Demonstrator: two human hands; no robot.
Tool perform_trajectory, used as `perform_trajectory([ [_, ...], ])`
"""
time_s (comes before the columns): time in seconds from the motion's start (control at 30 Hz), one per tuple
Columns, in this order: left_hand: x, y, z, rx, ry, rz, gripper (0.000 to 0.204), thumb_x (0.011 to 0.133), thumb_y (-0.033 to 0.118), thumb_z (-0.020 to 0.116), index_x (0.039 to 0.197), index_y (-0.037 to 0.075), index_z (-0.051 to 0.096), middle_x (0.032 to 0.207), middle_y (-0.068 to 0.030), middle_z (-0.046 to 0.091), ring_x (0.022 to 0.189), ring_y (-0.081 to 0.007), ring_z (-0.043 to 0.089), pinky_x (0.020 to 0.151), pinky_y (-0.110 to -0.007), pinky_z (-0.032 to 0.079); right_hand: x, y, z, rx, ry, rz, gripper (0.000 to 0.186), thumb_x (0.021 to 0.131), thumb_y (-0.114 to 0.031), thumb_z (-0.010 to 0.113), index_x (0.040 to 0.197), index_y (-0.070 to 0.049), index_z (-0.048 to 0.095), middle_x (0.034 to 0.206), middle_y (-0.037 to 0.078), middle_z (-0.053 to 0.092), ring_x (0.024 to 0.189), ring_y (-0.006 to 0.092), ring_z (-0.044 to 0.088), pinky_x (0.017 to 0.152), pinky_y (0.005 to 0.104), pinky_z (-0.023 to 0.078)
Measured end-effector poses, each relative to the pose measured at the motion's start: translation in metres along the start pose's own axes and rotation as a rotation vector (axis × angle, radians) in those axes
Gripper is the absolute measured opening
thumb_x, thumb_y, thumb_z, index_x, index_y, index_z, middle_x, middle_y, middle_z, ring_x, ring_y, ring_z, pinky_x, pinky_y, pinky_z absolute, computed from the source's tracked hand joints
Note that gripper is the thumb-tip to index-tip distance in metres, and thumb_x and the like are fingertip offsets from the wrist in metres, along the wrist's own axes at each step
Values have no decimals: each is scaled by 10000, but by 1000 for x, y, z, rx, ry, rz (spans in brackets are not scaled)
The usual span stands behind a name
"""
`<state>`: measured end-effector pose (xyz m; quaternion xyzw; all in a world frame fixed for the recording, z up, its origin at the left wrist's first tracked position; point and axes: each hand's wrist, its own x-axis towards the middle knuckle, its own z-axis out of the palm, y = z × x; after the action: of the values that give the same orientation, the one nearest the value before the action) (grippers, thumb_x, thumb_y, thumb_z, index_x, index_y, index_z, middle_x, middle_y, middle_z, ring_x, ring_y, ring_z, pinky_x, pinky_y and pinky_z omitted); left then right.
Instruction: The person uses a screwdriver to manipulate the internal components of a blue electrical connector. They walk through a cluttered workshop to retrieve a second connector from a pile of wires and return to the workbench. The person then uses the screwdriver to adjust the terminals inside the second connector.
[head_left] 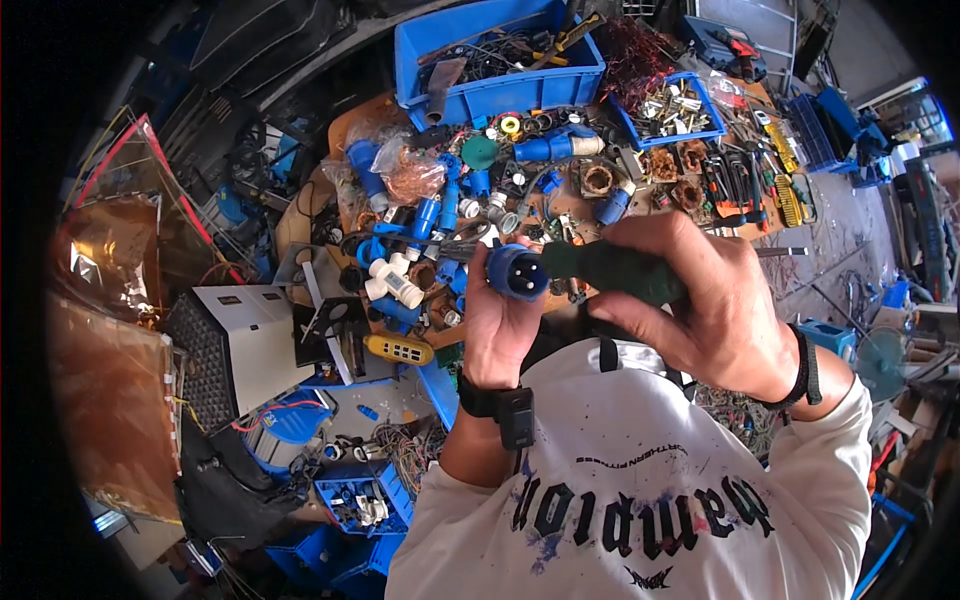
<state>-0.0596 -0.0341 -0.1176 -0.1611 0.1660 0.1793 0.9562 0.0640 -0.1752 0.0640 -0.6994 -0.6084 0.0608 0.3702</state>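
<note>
My left hand (505, 325) is wrapped around a round blue industrial plug (517, 272). Its open face is turned up and shows metal pins inside a dark cavity. My right hand (700, 300) grips a tool with a thick dark green handle (620, 272) between thumb and fingers. One end of that handle meets or nearly meets the plug's right rim; contact cannot be made out. The tool's working end is not clearly visible. Both hands are raised in front of my chest, over the near edge of the cluttered workbench (470, 335).
White plastic fittings (395, 282), a yellow power strip (398, 349) and blue connectors (560, 145) crowd the bench. Behind stand a blue bin (500, 95) of cables and a tray (668, 108) of metal parts. Hand tools (745, 180) lie right; a white box (245, 335) stands left.
</note>
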Motion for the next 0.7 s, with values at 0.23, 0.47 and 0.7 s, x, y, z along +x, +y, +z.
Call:
perform_trajectory([
  [0.23, -2, 1, 0, -1, -4, -39, 352, 959, 306, 525, 1006, -41, 555, 923, -176, 647, 917, -267, 644, 856, -372, 556, -2, 5, -10, -84, -187, -186, 396, 760, -212, 746, 1075, -77, 548, 815, 79, 565, 667, 283, 610, 545, 359, 492],
  [0.47, 5, -10, -14, 38, 62, 35, 325, 981, 302, 468, 1004, -8, 564, 909, -160, 656, 883, -277, 668, 775, -395, 599, -3, -2, -16, -65, -181, -10, 447, 748, -212, 798, 1083, -21, 571, 838, 118, 628, 702, 284, 660, 595, 355, 517],
  [0.7, 12, -14, -16, 99, 59, 96, 296, 968, 292, 497, 1017, 6, 551, 901, -139, 658, 848, -238, 674, 744, -369, 602, -10, 5, -12, -78, -89, 72, 339, 795, -174, 744, 1058, -42, 577, 845, 121, 651, 724, 303, 670, 601, 366, 529],
])
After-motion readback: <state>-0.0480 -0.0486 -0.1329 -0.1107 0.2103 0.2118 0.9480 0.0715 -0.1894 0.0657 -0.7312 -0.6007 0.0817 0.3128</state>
